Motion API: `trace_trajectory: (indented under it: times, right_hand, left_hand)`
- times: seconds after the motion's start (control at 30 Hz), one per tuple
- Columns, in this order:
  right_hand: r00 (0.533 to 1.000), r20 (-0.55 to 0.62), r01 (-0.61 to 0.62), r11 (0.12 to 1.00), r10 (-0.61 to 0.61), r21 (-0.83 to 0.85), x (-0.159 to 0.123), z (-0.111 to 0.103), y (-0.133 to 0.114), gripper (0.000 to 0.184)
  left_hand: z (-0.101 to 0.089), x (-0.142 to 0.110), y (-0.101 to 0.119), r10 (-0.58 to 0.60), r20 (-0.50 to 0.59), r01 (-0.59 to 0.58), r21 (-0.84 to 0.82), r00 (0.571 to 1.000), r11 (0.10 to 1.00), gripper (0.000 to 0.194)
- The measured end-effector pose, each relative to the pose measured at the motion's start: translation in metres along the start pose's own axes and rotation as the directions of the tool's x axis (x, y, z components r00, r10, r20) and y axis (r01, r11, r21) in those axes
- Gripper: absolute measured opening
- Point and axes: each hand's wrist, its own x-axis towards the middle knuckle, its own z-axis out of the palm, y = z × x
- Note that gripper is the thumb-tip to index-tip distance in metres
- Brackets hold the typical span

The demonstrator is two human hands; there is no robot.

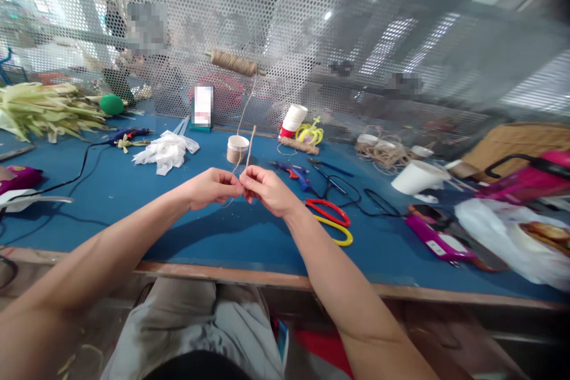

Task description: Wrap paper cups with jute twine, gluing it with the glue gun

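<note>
Mesh (pixel 276 29) is stood behind the blue counter (pixel 200 237), above which both forearms are reached forward and angled inward. The left hand (pixel 211 187) and right hand (pixel 269 190) are brought together at the fingertips, clear of the surface, with wrists slightly bent and knuckles turned outward.

The scissors (pixel 348 238) are laid beside the right forearm, handles towards it, and a glue gun (pixel 299 175) is placed beyond, to the right. The roll (pixel 234 63) is hung level against the mesh, and the tub (pixel 236 155) is set upright just past the fingers.

The stick (pixel 251 145) is pinched in the right fingertips, its long axis pointed upward and away, leaned slightly rightward; its lower end is hidden. The twine (pixel 253 92) is led down from the roll to the left of the stick, so the left hand is nearer to it. The left fingers are drawn closed beside the twine, but whether it is gripped by them cannot be told.
</note>
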Motion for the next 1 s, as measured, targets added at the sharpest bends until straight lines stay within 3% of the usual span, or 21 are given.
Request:
trace_trajectory:
  times: [0.2, 0.5, 0.6, 0.8, 1.0]
  right_hand:
    - [0.996, -0.085, -0.023, 0.982, 0.006, -0.189, 0.0007, 0.0005, 0.0030, 0.028]
    - [0.989, -0.142, -0.019, 0.930, -0.036, -0.368, -0.0001, 0.0024, -0.0013, 0.025]
    - [0.991, -0.125, -0.005, 0.944, -0.038, -0.329, -0.0002, 0.0036, -0.0005, 0.027]
    - [0.994, -0.105, 0.014, 0.996, -0.024, -0.089, 0.0003, 0.0017, 0.0002, 0.028]
    - [0.997, -0.070, 0.021, 0.999, -0.024, -0.038, 0.0000, 0.0006, -0.0015, 0.027]
  left_hand:
    - [0.0000, 0.0021, -0.0037, 0.118, -0.107, -0.087, 0.263, 0.987, 0.961, 0.019]
    - [0.0010, 0.0024, -0.0056, 0.098, -0.099, -0.073, 0.227, 0.990, 0.971, 0.020]
    - [0.0022, 0.0031, -0.0059, 0.083, -0.109, -0.062, 0.181, 0.991, 0.981, 0.021]
    - [0.0010, 0.0028, -0.0028, 0.057, -0.107, -0.054, 0.032, 0.993, 0.998, 0.020]
    - [0.0007, 0.0028, -0.0029, 0.057, -0.080, -0.059, -0.015, 0.995, 0.998, 0.020]
